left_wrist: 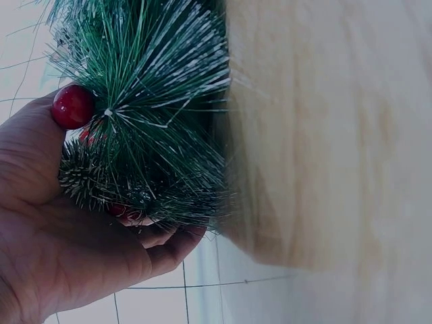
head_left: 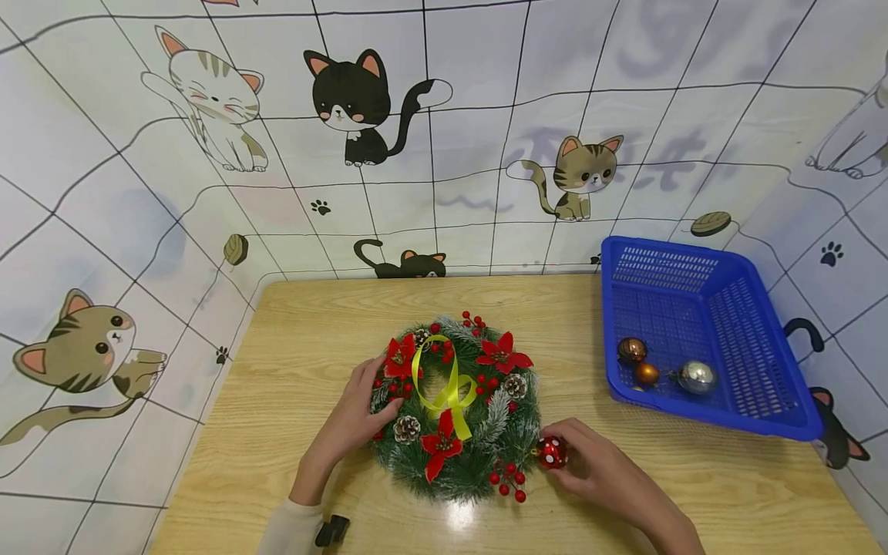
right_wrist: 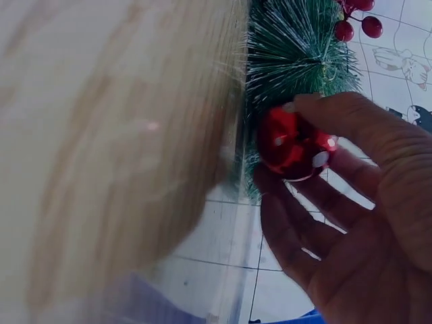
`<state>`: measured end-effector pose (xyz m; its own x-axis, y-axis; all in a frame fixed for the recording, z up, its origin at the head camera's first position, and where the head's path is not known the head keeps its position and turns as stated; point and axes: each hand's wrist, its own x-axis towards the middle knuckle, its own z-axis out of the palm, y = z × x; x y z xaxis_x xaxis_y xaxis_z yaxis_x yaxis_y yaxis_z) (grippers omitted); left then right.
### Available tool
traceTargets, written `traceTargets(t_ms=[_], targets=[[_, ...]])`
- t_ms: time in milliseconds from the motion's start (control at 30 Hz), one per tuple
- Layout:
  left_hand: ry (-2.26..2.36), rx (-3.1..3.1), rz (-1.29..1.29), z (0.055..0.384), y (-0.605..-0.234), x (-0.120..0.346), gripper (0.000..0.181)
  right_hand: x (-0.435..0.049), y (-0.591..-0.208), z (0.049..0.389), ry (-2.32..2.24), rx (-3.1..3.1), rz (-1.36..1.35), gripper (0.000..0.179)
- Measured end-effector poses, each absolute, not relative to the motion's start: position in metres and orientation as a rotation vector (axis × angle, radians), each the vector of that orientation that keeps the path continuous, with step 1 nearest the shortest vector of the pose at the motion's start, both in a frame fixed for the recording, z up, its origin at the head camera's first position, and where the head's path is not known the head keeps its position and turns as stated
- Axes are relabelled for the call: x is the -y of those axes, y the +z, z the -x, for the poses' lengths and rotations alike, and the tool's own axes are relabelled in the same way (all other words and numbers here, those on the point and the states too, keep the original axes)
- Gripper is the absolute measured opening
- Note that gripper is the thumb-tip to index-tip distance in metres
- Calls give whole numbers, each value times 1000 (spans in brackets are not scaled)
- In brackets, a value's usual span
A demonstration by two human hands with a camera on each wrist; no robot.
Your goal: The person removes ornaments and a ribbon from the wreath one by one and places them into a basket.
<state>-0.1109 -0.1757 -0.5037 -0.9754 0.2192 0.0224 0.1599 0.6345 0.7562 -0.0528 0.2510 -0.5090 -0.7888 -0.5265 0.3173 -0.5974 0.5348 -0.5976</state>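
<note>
A green Christmas wreath lies on the table, dressed with red poinsettias, pine cones, red berries and a yellow ribbon. My left hand grips the wreath's left side, thumb on top; in the left wrist view the fingers curl round its needles beside a red berry. At the lower right edge of the wreath, my right hand pinches a shiny red bauble with white dots between thumb and fingers. The bauble's cap end faces the needles, right against them.
On the right of the table stands a blue plastic basket holding a silver bauble, a brown one and an orange one. A small black object lies by the left sleeve. A cat-print cloth hangs behind the table.
</note>
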Motion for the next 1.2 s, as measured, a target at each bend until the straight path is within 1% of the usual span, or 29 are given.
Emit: traceTargets(t_ms=[400,667,900,1200], targets=[[1273,-2783,-336,113,-507,176,85,-251,-502,54,1190,2576,-975,61],[1260,-2754,-318,111,-506,177,87,-251,-494,56,1199,2547,-921,64],[1274,-2754,-324,111,-505,176,84,-252,-488,58,1220,2533,-893,64],[1282,-2753,-323,110,-506,176,84,-259,-478,62,1161,2503,-863,65]])
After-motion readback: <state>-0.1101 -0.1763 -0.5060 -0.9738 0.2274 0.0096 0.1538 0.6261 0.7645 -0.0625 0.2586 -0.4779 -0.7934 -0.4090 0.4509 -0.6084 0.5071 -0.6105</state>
